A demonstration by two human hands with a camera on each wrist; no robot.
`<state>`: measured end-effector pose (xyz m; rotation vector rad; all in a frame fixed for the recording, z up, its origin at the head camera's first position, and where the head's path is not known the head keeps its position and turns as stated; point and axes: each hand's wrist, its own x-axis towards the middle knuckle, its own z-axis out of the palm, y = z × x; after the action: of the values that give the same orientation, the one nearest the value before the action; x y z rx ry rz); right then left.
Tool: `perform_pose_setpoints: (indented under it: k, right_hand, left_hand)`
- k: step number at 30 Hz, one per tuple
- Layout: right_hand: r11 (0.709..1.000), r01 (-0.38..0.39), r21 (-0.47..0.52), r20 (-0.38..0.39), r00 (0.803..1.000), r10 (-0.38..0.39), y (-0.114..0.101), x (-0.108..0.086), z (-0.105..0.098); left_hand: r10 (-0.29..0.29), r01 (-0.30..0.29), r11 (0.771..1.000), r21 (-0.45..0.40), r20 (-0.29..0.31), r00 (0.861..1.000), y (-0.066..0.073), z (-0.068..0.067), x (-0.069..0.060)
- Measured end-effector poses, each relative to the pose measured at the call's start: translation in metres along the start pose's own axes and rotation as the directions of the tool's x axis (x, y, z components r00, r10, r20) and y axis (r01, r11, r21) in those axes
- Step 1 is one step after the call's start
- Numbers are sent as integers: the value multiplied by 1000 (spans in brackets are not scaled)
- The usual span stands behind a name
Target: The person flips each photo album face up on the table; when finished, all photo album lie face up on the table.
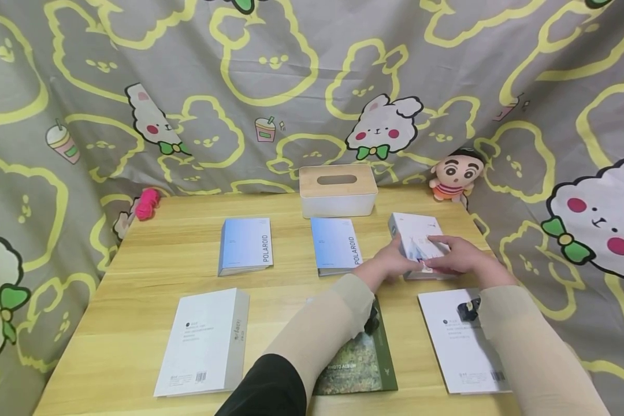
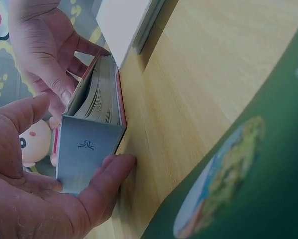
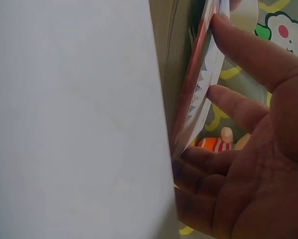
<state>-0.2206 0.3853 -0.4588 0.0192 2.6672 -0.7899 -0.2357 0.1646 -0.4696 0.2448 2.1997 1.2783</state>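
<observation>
A thick white-covered photo album [image 1: 417, 226] with a pale printed picture lies at the back right of the table. My left hand [image 1: 395, 260] holds it at the left side, fingers bent along its grey-blue spine [image 2: 88, 152]. The right hand [image 1: 460, 254] holds the near right part, thumb on the cover and fingers at the edge. Page ends [image 2: 104, 89] show between the covers in the left wrist view. Under the left forearm lies a green photo album [image 1: 351, 364], partly hidden. A white album [image 1: 455, 346] lies beneath the right wrist and fills much of the right wrist view.
Two blue Polaroid albums [image 1: 245, 244] [image 1: 335, 242] lie in the back row. A thick white album [image 1: 203, 341] is at the front left. Behind stand a wood-topped tissue box [image 1: 338, 199], a plush doll [image 1: 455, 173] and a pink object [image 1: 147, 203]. Patterned curtain surrounds the table [image 1: 109, 335].
</observation>
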Motion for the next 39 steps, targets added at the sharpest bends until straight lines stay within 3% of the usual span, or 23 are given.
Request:
perform_pose_setpoints:
  k: [6,10,14,19,24,27,30,33,36,39]
  right_hand:
    - [1000,3,4,-3,1000,-3,0,0,1]
    - [1000,1,-5,-1,1000,-1,-1,0,2]
    - [1000,-12,-21,2,1000,12,-4,0,4]
    - [999,-28,-34,-20,999,27,-12,-4,5]
    - [998,40,-48,-70,997,-44,-38,-16,4]
    - [995,103,-9,-118,988,-104,-63,-24,5]
    - [980,180,78,-202,966,-162,-90,-30,16]
    - [943,270,192,-299,932,-206,-119,-34,37]
    - [875,367,316,-360,900,-248,-151,-38,68]
    - [789,437,432,-345,888,-303,-186,-41,103]
  left_hand:
    - [8,-9,998,-59,-10,1000,-1,-1,-2]
    - [9,-11,999,-30,-68,998,-1,-6,-8]
    - [22,-19,1000,23,-128,992,-2,-19,-23]
    - [106,-110,994,-19,-159,982,-9,-54,-60]
    - [187,-217,962,-166,-181,966,-30,-101,-117]
    - [242,-293,930,-221,-229,943,-42,-128,-161]
    - [283,-354,912,-207,-310,908,-56,-152,-203]
    - [282,-352,931,-95,-423,861,-77,-173,-229]
    - [221,-238,971,38,-534,816,-105,-195,-245]
    - [119,-73,992,100,-598,793,-135,-214,-257]
